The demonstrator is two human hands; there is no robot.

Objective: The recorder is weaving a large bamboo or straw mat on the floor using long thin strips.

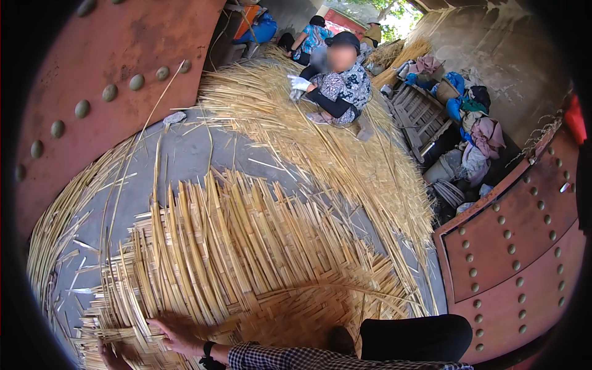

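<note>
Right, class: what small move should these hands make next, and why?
Perhaps the right hand should tuck a nearby strip into the mat, since it and the left hand are at the mat's lower-left edge, where strip ends stick out loosely.

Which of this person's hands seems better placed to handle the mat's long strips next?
Probably the right hand: its fingers extend over the strips, while the left hand is lower, partly cut off by the picture's edge.

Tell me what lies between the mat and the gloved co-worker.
In the head view, grey floor with a few stray strips, then a broad spread of loose straw, lies between the mat and the co-worker.
</note>
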